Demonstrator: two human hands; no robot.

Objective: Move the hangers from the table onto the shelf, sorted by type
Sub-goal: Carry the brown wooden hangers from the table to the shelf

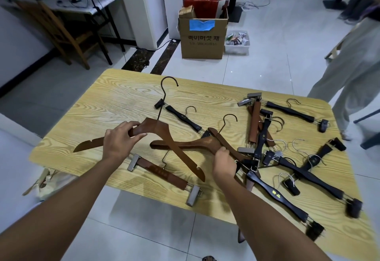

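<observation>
I see a brown clip hanger [164, 173] lying at the table's [82, 104] near edge. My left hand [121, 139] grips one coat hanger [156, 126]. My right hand [224, 162] grips a second coat hanger [195, 144]. Black clip hangers [275, 196] lie piled to the right. A cardboard box [203, 38] stands beyond.
</observation>
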